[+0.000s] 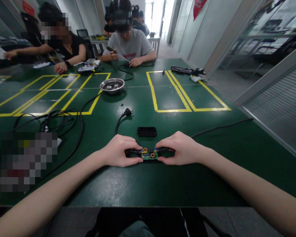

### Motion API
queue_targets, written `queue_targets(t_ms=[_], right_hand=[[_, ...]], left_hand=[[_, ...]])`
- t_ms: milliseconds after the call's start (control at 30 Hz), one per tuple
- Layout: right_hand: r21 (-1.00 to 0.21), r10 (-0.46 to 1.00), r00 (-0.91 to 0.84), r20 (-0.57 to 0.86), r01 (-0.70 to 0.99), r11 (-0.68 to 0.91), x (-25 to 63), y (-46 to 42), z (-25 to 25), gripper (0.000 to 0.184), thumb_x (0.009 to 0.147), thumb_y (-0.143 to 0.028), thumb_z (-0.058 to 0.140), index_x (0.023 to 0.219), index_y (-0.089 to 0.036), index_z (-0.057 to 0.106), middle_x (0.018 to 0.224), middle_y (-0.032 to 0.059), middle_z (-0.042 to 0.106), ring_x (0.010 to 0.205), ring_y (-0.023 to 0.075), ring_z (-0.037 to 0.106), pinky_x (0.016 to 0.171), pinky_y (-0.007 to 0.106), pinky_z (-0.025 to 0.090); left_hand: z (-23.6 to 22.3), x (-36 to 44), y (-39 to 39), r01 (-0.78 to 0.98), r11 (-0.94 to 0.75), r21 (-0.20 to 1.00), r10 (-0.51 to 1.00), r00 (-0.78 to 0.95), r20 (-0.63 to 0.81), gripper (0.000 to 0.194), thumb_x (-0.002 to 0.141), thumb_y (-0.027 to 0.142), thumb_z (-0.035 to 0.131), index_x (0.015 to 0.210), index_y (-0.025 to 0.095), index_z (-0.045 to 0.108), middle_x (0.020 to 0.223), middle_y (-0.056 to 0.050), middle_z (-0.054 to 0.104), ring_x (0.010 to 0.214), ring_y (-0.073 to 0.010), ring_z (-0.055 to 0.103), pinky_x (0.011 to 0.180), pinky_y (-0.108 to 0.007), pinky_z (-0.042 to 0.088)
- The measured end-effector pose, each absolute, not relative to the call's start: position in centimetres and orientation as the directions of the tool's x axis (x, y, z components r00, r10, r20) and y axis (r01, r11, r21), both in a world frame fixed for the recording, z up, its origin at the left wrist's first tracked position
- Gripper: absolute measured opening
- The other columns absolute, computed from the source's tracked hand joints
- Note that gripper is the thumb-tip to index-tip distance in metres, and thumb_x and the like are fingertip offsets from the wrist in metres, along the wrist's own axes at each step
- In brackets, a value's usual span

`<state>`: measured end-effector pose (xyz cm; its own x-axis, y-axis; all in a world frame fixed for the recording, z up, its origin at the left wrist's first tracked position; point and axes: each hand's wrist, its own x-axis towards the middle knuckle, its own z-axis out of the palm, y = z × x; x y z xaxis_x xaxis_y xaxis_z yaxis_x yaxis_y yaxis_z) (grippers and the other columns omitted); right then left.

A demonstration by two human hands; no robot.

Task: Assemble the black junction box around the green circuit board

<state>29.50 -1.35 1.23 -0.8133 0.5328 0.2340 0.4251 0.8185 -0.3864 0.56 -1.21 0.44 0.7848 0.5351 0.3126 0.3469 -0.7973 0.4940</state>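
Note:
A small green circuit board [149, 154] with copper coils lies low on the green table [143, 184], a black cable running out from each end. My left hand [119, 150] pinches its left end, fingers closed on the cable there. My right hand [181, 148] pinches the right end in the same way. Just behind the board lies a black plastic cover [146, 131], apart from both hands. A black power plug [127, 112] rests further back.
A metal bowl [112, 85] holding small parts stands mid-table. Tangled black cables [54, 121] lie at left. Yellow tape rectangles [177, 95] mark the tabletop. Two people sit across the table; one holds a soldering iron [115, 53]. A black tool [186, 70] lies at far right.

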Motion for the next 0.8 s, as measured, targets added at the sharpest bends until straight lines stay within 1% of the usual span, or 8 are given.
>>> queue_targets(t_ms=[67, 167, 200, 367, 500, 600, 700, 800], right_hand=[[-0.37, 0.523, -0.817, 0.242, 0.421, 0.828, 29.55, -1.37, 1.23, 0.019, 0.088, -0.033, 0.069, 0.099, -0.019, 0.075, 0.081, 0.0024, 0.079, 0.058, 0.0134, 0.068, 0.056, 0.025, 0.043], [-0.358, 0.513, -0.82, 0.252, 0.414, 0.837, 29.58, -1.4, 1.25, 0.019, 0.088, -0.033, 0.068, 0.099, -0.019, 0.075, 0.082, 0.0027, 0.079, 0.058, 0.0132, 0.067, 0.056, 0.025, 0.042], [-0.36, 0.511, -0.822, 0.253, 0.41, 0.838, 29.57, -1.41, 1.26, 0.019, 0.088, -0.033, 0.068, 0.099, -0.019, 0.075, 0.082, 0.0027, 0.079, 0.058, 0.0131, 0.067, 0.056, 0.025, 0.041], [-0.37, 0.506, -0.825, 0.251, 0.402, 0.838, 29.54, -1.42, 1.3, 0.017, 0.088, -0.032, 0.067, 0.097, -0.019, 0.074, 0.08, 0.0023, 0.078, 0.058, 0.0127, 0.066, 0.055, 0.025, 0.04], [-0.35, 0.512, -0.816, 0.268, 0.412, 0.841, 29.55, -1.3, 1.08, 0.022, 0.09, -0.034, 0.067, 0.102, -0.017, 0.074, 0.085, 0.0038, 0.079, 0.061, 0.0135, 0.067, 0.057, 0.025, 0.04], [-0.336, 0.541, -0.793, 0.28, 0.447, 0.829, 29.49, -1.1, 0.8, 0.021, 0.094, -0.031, 0.061, 0.104, -0.017, 0.073, 0.088, 0.0052, 0.079, 0.065, 0.0145, 0.069, 0.059, 0.025, 0.041], [-0.352, 0.581, -0.771, 0.263, 0.484, 0.801, 29.42, -0.85, 0.59, 0.017, 0.097, -0.029, 0.058, 0.1, -0.018, 0.071, 0.083, 0.0038, 0.078, 0.062, 0.014, 0.067, 0.059, 0.025, 0.04], [-0.367, 0.619, -0.751, 0.23, 0.522, 0.77, 29.39, -0.67, 0.51, 0.015, 0.097, -0.03, 0.059, 0.095, -0.019, 0.069, 0.073, 0.0014, 0.073, 0.056, 0.0131, 0.063, 0.057, 0.024, 0.037]], left_hand=[[0.41, 0.55, -1.23, 0.343, -0.817, 0.464, 0.517, 0.793, 0.323, 0.033, 0.092, 0.046, 0.072, 0.101, 0.015, 0.078, 0.078, -0.005, 0.075, 0.064, -0.0142, 0.068, 0.058, -0.023, 0.048], [0.31, 0.51, -1.19, 0.35, -0.83, 0.435, 0.504, 0.805, 0.313, 0.046, 0.085, 0.059, 0.077, 0.103, 0.016, 0.077, 0.077, -0.004, 0.074, 0.064, -0.0149, 0.068, 0.059, -0.024, 0.049], [0.27, 0.5, -1.18, 0.361, -0.83, 0.425, 0.508, 0.805, 0.308, 0.048, 0.084, 0.06, 0.077, 0.102, 0.016, 0.077, 0.077, -0.004, 0.074, 0.064, -0.015, 0.069, 0.06, -0.024, 0.049], [0.1, 0.58, -1.18, 0.397, -0.83, 0.391, 0.526, 0.789, 0.317, 0.038, 0.09, 0.051, 0.074, 0.104, 0.016, 0.076, 0.08, -0.004, 0.076, 0.066, -0.0146, 0.07, 0.061, -0.023, 0.049], [0.09, 0.7, -1.18, 0.42, -0.822, 0.384, 0.547, 0.77, 0.329, 0.037, 0.09, 0.05, 0.074, 0.103, 0.015, 0.075, 0.08, -0.004, 0.077, 0.066, -0.015, 0.071, 0.06, -0.023, 0.049], [-0.05, 0.69, -1.15, 0.459, -0.8, 0.386, 0.583, 0.748, 0.318, 0.038, 0.089, 0.049, 0.075, 0.105, 0.015, 0.074, 0.084, -0.005, 0.078, 0.07, -0.0162, 0.073, 0.062, -0.024, 0.05], [-0.23, 0.63, -1.13, 0.493, -0.775, 0.396, 0.618, 0.723, 0.308, 0.038, 0.088, 0.049, 0.075, 0.109, 0.017, 0.073, 0.09, -0.005, 0.079, 0.076, -0.0175, 0.075, 0.065, -0.024, 0.051], [-0.24, 0.66, -1.14, 0.505, -0.761, 0.407, 0.634, 0.709, 0.307, 0.038, 0.087, 0.047, 0.076, 0.11, 0.018, 0.073, 0.089, -0.004, 0.079, 0.074, -0.017, 0.074, 0.064, -0.024, 0.05]])
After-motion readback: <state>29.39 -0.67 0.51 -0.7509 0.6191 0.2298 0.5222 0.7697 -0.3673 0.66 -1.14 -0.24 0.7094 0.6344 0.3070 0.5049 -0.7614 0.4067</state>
